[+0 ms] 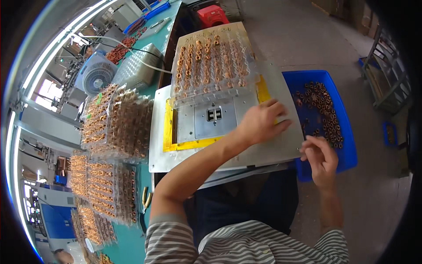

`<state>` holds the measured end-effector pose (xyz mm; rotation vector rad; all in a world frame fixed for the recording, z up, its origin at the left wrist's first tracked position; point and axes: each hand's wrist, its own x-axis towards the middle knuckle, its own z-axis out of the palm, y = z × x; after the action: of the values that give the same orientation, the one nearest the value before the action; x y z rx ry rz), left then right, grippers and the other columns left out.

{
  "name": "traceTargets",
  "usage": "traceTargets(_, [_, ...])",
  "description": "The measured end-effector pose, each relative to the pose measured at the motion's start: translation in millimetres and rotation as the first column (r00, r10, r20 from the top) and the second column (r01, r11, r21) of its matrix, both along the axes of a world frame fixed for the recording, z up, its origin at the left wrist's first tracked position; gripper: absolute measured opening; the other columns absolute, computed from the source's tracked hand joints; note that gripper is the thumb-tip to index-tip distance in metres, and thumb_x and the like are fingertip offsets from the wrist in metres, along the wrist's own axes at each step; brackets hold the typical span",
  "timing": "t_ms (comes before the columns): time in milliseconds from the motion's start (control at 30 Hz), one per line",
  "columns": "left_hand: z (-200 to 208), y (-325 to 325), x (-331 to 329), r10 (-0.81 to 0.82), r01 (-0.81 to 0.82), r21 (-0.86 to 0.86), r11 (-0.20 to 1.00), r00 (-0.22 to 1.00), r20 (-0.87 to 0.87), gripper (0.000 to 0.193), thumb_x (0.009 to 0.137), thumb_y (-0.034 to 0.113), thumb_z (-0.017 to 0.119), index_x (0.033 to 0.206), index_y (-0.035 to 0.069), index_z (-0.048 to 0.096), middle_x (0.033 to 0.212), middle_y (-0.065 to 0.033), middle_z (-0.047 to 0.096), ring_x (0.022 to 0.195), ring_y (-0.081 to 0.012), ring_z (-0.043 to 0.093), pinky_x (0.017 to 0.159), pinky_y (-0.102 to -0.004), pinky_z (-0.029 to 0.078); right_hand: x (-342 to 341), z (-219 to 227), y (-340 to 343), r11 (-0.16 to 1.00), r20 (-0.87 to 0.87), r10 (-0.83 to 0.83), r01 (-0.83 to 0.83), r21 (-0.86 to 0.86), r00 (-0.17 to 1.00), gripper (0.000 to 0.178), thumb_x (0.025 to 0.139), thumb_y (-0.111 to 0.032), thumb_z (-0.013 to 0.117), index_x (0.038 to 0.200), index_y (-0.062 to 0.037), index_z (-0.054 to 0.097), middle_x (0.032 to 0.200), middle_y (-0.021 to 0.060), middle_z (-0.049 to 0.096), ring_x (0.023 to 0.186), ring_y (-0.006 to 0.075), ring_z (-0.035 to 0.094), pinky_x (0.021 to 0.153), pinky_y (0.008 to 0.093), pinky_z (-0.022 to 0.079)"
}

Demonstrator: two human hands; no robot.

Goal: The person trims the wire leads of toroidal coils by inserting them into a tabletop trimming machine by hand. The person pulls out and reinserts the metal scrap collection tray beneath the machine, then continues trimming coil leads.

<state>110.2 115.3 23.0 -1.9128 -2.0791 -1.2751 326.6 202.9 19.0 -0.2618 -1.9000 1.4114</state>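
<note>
My left hand (263,122) is over the right side of a pale metal plate (277,147). Its fingers are slightly bent and apart, a little blurred, with nothing visible in them. My right hand (321,162) is raised at the near left edge of a blue bin (347,147), its fingers curled toward the thumb. Whether a small part is between them I cannot make out. Dark copper ring-shaped parts (327,119) lie loose in the bin. Beyond my left hand, a clear plastic tray (211,66) holds rows of copper-coloured coils. A yellow-bordered metal fixture (214,115) with a small square opening sits nearer.
Stacks of clear trays filled with coils (116,123) stand on the green table (143,176) at left, by yellow-handled pliers (146,200). Farther off are a fan (97,75), empty clear trays (140,66) and a red stool (212,16). A metal rack (382,75) stands at right.
</note>
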Motion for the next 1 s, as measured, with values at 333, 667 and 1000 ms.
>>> traceTargets(333, [-35.8, -95.0, -102.0, -0.066, 0.069, 0.149, 0.986, 0.997, -0.027, 0.004, 0.074, 0.011, 0.067, 0.073, 0.008, 0.065, 0.070, -0.0090, 0.058, 0.060, -0.0286, 0.061, 0.054, -0.0380, 0.052, -323.7, 47.8, 4.2, 0.962, 0.355, 0.203, -0.253, 0.100, 0.913, 0.034, 0.086, -0.013, 0.069, 0.116, 0.0008, 0.062, 0.097, 0.0087, 0.067, 0.074, 0.0116, 0.063, 0.055, 0.0256, 0.051])
traceTargets(667, [-36.6, -66.8, -95.5, -0.022, 0.010, 0.371, 0.928, 0.999, 0.027, 0.019, 0.072, 0.021, 0.065, 0.063, 0.006, 0.058, 0.065, -0.0104, 0.057, 0.060, -0.0345, 0.060, 0.055, -0.0452, 0.049, -431.1, 35.9, 34.4, 0.769, 0.286, 0.197, -0.329, 0.549, 0.938, 0.018, 0.083, -0.007, 0.066, 0.095, 0.0049, 0.070, 0.093, 0.0075, 0.070, 0.086, 0.0135, 0.064, 0.076, 0.0273, 0.049])
traceTargets(1000, [-24.3, -75.9, -106.4, 0.130, -0.098, 0.562, 0.821, 0.991, -0.017, 0.013, 0.072, 0.017, 0.073, 0.079, 0.011, 0.064, 0.073, -0.0099, 0.061, 0.065, -0.0336, 0.062, 0.058, -0.0442, 0.049, -314.7, 60.6, 0.6, 0.986, 0.241, 0.155, -0.136, -0.094, 0.958, 0.018, 0.098, -0.014, 0.053, 0.108, 0.0001, 0.049, 0.096, 0.0130, 0.059, 0.084, 0.0212, 0.068, 0.068, 0.0319, 0.060])
